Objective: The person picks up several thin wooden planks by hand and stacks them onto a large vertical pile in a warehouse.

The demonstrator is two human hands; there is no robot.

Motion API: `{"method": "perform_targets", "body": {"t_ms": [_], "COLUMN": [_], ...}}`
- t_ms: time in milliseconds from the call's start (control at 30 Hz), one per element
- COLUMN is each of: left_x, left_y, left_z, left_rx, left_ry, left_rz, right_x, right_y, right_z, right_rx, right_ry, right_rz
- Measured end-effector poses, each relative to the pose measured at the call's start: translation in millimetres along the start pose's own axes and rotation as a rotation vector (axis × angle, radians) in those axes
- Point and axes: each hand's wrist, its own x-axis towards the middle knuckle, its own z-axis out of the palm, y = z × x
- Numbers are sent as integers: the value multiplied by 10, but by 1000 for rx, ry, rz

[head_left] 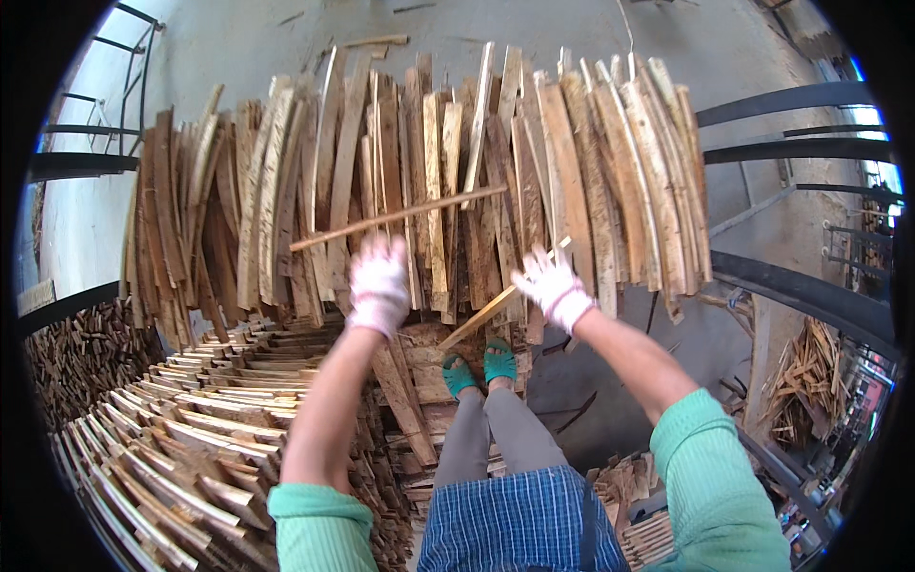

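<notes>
We have a single view, from a fisheye camera worn on the person's head, looking steeply down and a little forward. It sits close above the hands, so the forearms rise into the picture from the lower edge and the feet [477, 368] show almost straight below. The wide lens takes in the fan of wooden slats [429, 181] ahead, the stacked slats [181, 419] at lower left and the concrete floor [238, 38] beyond. Straight edges bow toward the dark round rim.
</notes>
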Motion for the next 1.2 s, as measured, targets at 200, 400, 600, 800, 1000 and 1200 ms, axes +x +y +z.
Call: {"method": "perform_targets", "body": {"t_ms": [200, 400, 600, 800, 1000, 1200], "left_x": [982, 644, 302, 367, -992, -580], "left_y": [-587, -741, -824, -585, -785, -597], "left_z": [602, 860, 1108, 1338, 2501, 2497], "left_rx": [161, -144, -685, -630, -911, -1190], "left_ry": [-275, -368, 30, 79, 115, 62], "left_rz": [-113, -100, -283, -318, -755, -943], "right_x": [492, -1042, -1749, 322, 2054, 2756], "right_y": [96, -236, -558, -851, -6, 627], "right_z": [756, 543, 370, -321, -375, 14], "right_rx": [-60, 314, 968, 1483, 1323, 1315], "right_ry": [-137, -179, -230, 23, 244, 210], "right_rz": [74, 284, 716, 500, 928, 734]}}
